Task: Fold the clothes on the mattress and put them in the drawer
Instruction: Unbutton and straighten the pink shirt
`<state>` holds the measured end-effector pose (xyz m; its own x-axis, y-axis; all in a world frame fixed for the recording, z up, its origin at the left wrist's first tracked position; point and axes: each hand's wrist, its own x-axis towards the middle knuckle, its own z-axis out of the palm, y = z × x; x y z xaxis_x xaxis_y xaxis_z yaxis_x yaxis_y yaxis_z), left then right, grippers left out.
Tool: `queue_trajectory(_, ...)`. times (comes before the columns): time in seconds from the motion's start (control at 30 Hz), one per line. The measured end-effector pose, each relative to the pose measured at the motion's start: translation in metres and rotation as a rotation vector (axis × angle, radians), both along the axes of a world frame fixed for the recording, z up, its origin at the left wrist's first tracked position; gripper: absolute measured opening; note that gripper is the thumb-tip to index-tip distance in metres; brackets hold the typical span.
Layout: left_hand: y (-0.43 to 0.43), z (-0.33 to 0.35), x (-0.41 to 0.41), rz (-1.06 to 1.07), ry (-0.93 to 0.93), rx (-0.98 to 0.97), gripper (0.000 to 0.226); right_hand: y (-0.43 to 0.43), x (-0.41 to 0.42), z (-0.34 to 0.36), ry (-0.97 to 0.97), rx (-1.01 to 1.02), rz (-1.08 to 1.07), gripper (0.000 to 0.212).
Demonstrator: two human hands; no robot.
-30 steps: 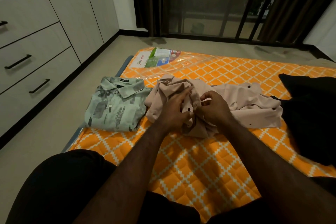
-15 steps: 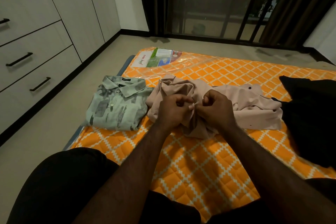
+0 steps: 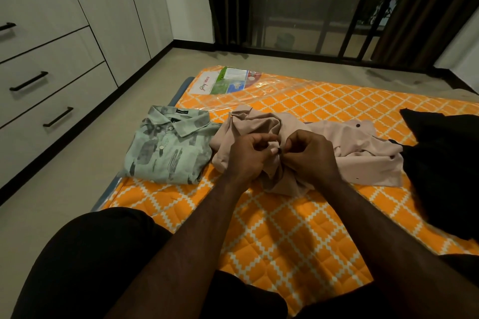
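Observation:
A crumpled beige shirt [image 3: 363, 153] with dark buttons lies in the middle of the orange quilted mattress [image 3: 285, 241]. My left hand [image 3: 246, 155] and my right hand [image 3: 311, 155] meet over its front, each pinching the fabric at a small dark button between them. Left of it lies a folded pale green patterned shirt [image 3: 168, 150], collar up, near the mattress's left edge. A black garment [image 3: 445, 168] lies heaped at the right. Closed drawers [image 3: 51, 101] with black bar handles line the left wall.
A printed label under clear plastic [image 3: 228, 83] covers the mattress's far corner. Bare floor runs between the mattress and the drawer unit. A dark glass door with curtains [image 3: 311, 8] stands at the back. My black-clad knees fill the bottom of the view.
Both hands have stayed on the beige shirt and drawn closer, fingers curling in to pinch around a button. The fabric bunched up a little under them.

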<state>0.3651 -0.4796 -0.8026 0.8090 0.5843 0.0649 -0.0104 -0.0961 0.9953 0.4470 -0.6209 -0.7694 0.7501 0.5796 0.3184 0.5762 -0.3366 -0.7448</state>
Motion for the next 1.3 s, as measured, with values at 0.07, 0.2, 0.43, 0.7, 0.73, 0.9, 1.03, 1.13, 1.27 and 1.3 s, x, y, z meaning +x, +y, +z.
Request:
queue_trajectory(0.07,0.001,-0.001,0.0,0.039,0.003,0.009,0.027,0.0,0.001,0.0,0.038,0.004,0.0,0.022)
queue_trajectory(0.2,0.0,0.001,-0.001,0.056,0.002,0.021,0.026,-0.002,0.006,-0.001,0.165,0.035,0.012,0.026)
queue_trajectory(0.43,-0.001,0.003,-0.002,0.098,0.028,0.051,0.028,-0.003,0.005,-0.001,0.321,0.121,0.081,0.027)
queue_trajectory(0.7,-0.002,0.005,-0.004,0.098,0.049,0.184,0.028,-0.001,0.004,-0.004,-0.009,0.003,0.078,0.023)
queue_trajectory(0.73,-0.001,0.005,-0.004,0.077,0.046,0.183,0.028,-0.001,0.004,-0.003,-0.045,0.004,0.081,0.023)
queue_trajectory(0.9,-0.001,0.008,-0.006,0.022,0.041,0.175,0.028,-0.002,0.001,-0.003,-0.164,0.016,0.072,0.027)
queue_trajectory(1.03,-0.002,0.013,-0.006,0.006,0.008,0.184,0.034,-0.001,0.001,-0.005,-0.221,0.029,0.079,0.026)
queue_trajectory(1.13,-0.001,0.019,-0.01,-0.005,-0.055,0.366,0.054,-0.001,0.003,-0.007,-0.25,-0.007,0.116,0.028)
queue_trajectory(1.27,0.007,0.023,-0.011,-0.201,-0.05,0.649,0.077,-0.002,0.003,-0.004,-0.28,-0.076,0.184,0.042)
queue_trajectory(1.3,0.01,0.023,-0.01,-0.273,-0.034,0.681,0.081,-0.003,0.003,-0.004,-0.286,-0.073,0.2,0.045)
